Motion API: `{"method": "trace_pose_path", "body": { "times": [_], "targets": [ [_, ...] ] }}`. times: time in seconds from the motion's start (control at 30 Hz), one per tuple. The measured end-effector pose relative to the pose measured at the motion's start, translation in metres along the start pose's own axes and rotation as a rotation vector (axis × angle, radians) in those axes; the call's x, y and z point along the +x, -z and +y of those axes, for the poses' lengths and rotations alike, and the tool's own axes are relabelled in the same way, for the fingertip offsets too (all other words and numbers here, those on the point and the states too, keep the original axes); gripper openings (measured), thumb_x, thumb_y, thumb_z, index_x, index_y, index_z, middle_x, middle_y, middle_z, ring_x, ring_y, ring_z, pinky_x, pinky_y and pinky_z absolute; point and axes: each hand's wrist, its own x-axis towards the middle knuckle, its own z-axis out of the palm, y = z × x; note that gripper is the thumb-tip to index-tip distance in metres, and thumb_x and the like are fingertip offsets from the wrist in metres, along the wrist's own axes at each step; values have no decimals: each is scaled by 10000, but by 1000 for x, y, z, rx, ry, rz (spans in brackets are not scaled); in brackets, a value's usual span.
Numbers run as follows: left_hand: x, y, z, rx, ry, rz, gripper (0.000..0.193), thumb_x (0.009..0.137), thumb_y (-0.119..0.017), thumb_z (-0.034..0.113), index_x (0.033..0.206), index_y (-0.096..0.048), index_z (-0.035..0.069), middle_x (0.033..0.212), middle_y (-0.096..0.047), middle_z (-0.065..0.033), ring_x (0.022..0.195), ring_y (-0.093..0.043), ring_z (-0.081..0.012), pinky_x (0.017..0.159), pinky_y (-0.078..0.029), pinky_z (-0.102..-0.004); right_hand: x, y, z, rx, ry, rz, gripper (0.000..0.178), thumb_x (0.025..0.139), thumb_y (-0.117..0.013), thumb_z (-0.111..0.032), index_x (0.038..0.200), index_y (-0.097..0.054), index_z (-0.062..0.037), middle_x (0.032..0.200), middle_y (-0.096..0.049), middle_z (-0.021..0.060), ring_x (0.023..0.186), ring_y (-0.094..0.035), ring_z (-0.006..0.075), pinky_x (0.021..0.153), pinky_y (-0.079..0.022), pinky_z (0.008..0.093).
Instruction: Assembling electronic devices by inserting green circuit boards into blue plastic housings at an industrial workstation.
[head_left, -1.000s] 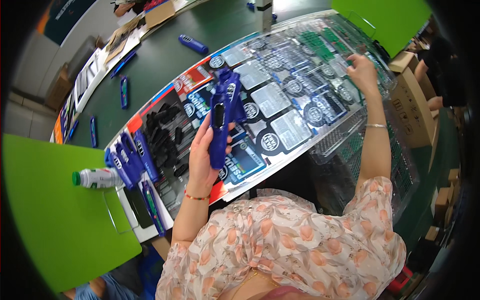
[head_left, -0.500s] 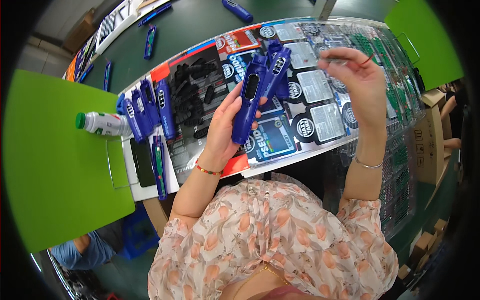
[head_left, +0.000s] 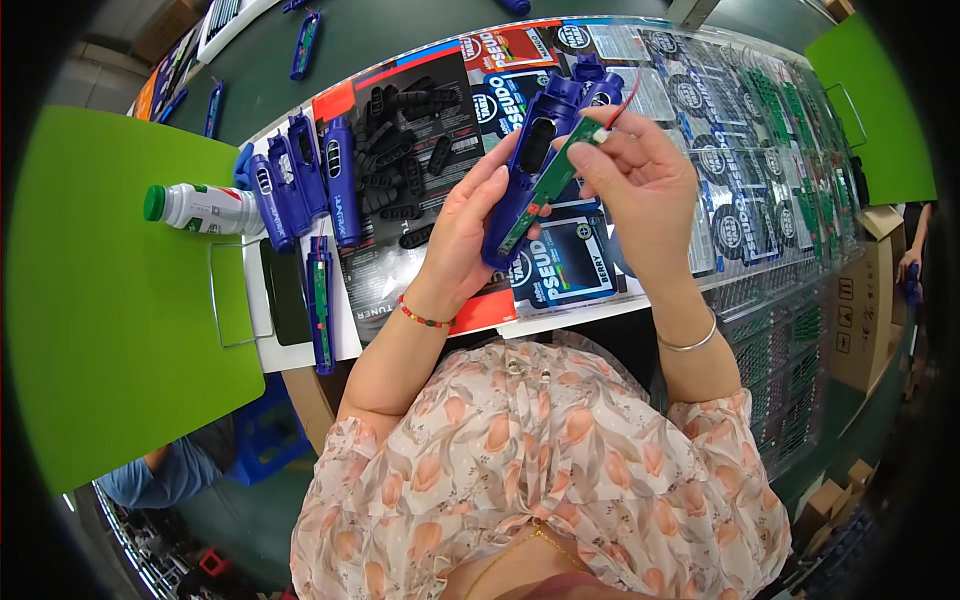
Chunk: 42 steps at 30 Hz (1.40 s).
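In my left hand (head_left: 462, 232) lies a long blue plastic housing (head_left: 507, 212) with a dark oval opening, tilted with its upper end away from me. My right hand (head_left: 648, 190) pinches the upper end of a narrow green circuit board (head_left: 556, 176) between thumb and fingers. A red wire (head_left: 627, 100) rises from that end. The board's lower end lies over the blue housing; whether it is seated inside, I cannot tell. Just beyond my hands, more blue housings (head_left: 603, 92) rest on the printed sheet, partly hidden.
Black oval parts (head_left: 385, 150) lie piled left of my hands. Farther left are several blue housings (head_left: 342, 195), one holding a board (head_left: 320, 305), and a white bottle with a green cap (head_left: 208, 208). Clear trays of circuit boards (head_left: 800, 190) stand right. Green panels (head_left: 120, 300) flank the table.
My right hand has come left and nearer, bringing the green board over the blue housing. My left hand still holds the housing. The view has shifted slightly.
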Motion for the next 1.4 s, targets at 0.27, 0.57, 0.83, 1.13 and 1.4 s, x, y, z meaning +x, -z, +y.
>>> {"method": "trace_pose_path", "body": {
  "times": [0.27,0.57,0.83,1.13,1.4],
  "targets": [
    [1,8,-1,3,13,-20,486,1033,-433,192,1492,-332,69,1299,-559,-101,907,-636,-220,690,-559,-319,4,-2,14,-4,-90,-71,289,884,-696,-77,1151,-615,1,865,-715,66,686,-622,52,546,-463,174],
    [2,8,-2,3,19,2,463,1030,-443,189,1472,-374,72,1180,-622,-134,870,-640,-195,668,-557,-299,10,-3,21,26,-162,-61,244,881,-704,-86,1098,-605,-32,821,-701,44,672,-627,50,492,-432,163],
    [-1,2,0,42,21,-11,459,1019,-474,166,1460,-395,62,1061,-669,-135,784,-649,-143,635,-545,-247,12,-3,34,-171,104,-2,196,845,-726,-57,1019,-652,-4,945,-570,37,648,-611,71,517,-488,188],
    [6,-1,4,387,-92,122,521,956,-581,66,1447,-409,31,948,-675,-71,721,-641,-91,603,-526,-218,16,-17,27,-391,94,65,820,771,-758,-10,1467,-332,-88,997,-499,57,717,-611,101,585,-508,212],
    [91,60,113,677,-310,417,536,896,-594,13,1409,-442,-18,908,-660,-123,687,-649,-155,574,-530,-245,48,-14,44,-709,218,-217,204,805,-689,-79,1005,-676,-43,830,-654,82,714,-666,232,649,-523,345]
  ]
}}
